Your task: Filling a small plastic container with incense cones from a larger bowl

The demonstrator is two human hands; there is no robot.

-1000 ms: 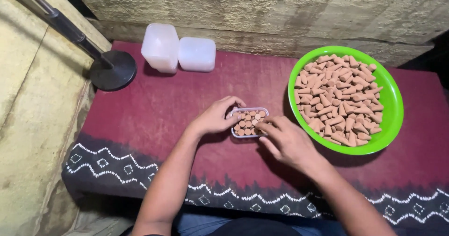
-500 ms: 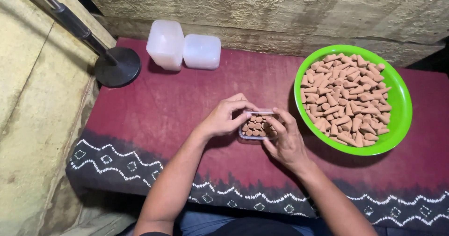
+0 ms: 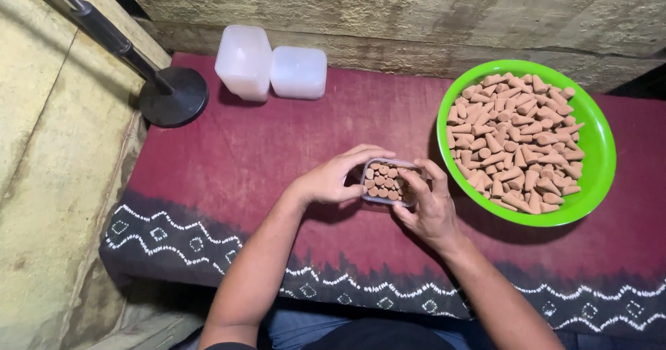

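Small clear plastic box [image 3: 390,183], rectangular, sitting just left of the green bowl [image 3: 594,142] near the middle of the maroon cloth [image 3: 236,163]; both hands are holding it. The left hand [image 3: 331,178] is wrapping its fingers around the box's left end, thumb along the near side; the right hand [image 3: 429,204] is closing on the right end, fingers curled over the far rim. Contents: brown cones [image 3: 383,182] standing close together, round bases up, filling most of the visible interior, so the packing is looking nearly done; whether any gap is remaining under the fingers cannot be told. No lid is showing on the box. Supply: loose cones [image 3: 513,142] of the same colour are lying heaped in the round bowl, a great many still unpacked. Further stock: two translucent white containers [image 3: 269,69], square with rounded corners, are standing side by side and touching at the cloth's far edge, apparently unfilled. No labels or signs are showing on any package. Also present: black round stand base [image 3: 173,97] with a slanting pole, at the cloth's far left corner.
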